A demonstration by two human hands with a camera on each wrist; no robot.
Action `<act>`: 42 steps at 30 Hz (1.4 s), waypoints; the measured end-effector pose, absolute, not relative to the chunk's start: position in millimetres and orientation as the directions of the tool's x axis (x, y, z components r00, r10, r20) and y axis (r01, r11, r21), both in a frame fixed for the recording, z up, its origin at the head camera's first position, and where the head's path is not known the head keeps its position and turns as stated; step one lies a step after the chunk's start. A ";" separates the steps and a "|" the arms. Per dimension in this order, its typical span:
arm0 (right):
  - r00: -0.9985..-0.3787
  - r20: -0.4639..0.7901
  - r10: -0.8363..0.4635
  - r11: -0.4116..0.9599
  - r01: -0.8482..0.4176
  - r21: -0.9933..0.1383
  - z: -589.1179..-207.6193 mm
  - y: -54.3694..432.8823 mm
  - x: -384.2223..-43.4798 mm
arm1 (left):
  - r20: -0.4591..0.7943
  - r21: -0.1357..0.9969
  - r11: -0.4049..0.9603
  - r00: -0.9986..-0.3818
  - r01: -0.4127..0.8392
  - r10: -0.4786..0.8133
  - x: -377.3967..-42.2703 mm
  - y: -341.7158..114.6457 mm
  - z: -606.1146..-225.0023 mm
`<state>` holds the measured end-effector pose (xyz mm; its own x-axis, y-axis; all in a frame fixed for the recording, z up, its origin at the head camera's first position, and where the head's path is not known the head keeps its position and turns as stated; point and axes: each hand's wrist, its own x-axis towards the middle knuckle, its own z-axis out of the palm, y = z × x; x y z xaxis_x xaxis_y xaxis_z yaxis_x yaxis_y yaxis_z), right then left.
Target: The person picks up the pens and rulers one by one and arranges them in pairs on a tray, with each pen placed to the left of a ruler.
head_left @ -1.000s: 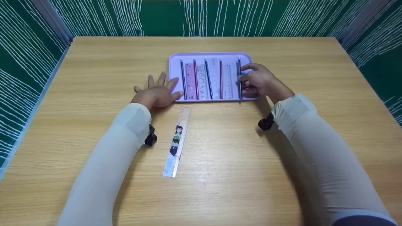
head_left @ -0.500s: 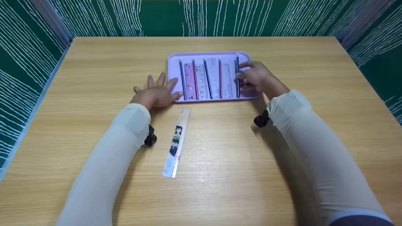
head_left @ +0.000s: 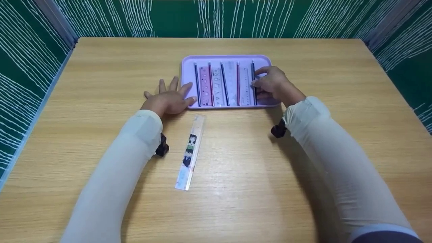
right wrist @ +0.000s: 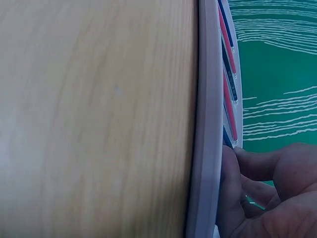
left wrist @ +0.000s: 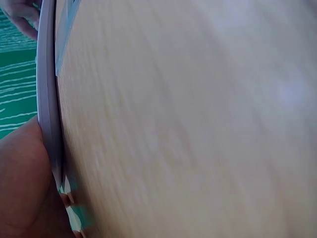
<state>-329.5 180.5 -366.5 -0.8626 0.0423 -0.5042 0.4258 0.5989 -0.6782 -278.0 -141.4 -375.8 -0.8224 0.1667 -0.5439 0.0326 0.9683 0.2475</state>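
Dark pen (head_left: 253, 82), rightmost in the row on the lilac tray (head_left: 226, 58), is pinched between thumb and curled fingers of the right hand (head_left: 271, 84); the tray sits toward the far edge of the desk (head_left: 101, 67), about midway across. On the tray, pens and rulers are laid in alternation, parallel, running from near rim to far rim: blue pen (head_left: 196, 84), pink ruler (head_left: 205, 86), red pen (head_left: 210, 84). The left hand (head_left: 168, 99) is laid flat on the desk, fingers spread and released, its fingertips touching the tray's near left corner. A cartoon ruler (head_left: 190, 152) lies on the desk nearer the front edge, well apart from the tray. Judgement: the pen is best kept parallel to its neighbours and moved by small sliding nudges, while the tray is steadied by the flat left hand so the set rows are not disturbed. In the right wrist view the fingertips (right wrist: 230, 163) are seen over the tray rim at the pen's end.
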 end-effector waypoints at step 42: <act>-0.958 -0.280 0.069 0.461 0.279 -0.842 -359.8 166.2 -285.9 | -0.539 0.255 0.967 -0.828 0.014 0.154 -277.5 -140.0 -376.5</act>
